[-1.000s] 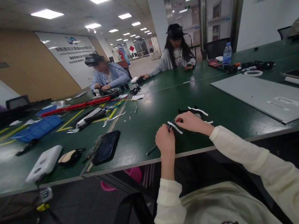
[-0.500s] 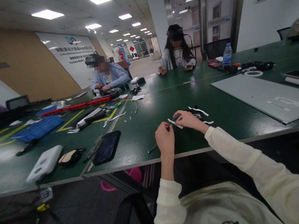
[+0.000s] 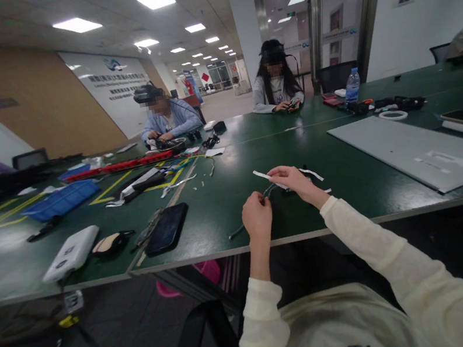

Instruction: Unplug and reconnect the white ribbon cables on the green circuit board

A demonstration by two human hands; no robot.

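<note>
My left hand [image 3: 257, 215] is closed around a thin grey cable [image 3: 236, 232], whose free end trails onto the table at the left. The cable also runs from the fingertips toward the right hand. My right hand [image 3: 291, 182] pinches a short white tape strip [image 3: 262, 175], which sticks out to the left of the fingers. Behind and beneath that hand lies a dark object, mostly hidden. Another white strip [image 3: 313, 173] lies or hangs just beyond the right hand.
A grey-white board [image 3: 414, 149] lies at the right, a tape roll [image 3: 393, 115] at its far edge. To the left are a black phone [image 3: 166, 229], a white power bank [image 3: 71, 253] and a blue basket [image 3: 62, 200]. Two co-workers sit across the green table [image 3: 217, 223].
My right hand has turned and moved slightly, and the white strip now points up and left, away from the cable. My left hand stays almost in place. One co-worker has brought both hands together.
</note>
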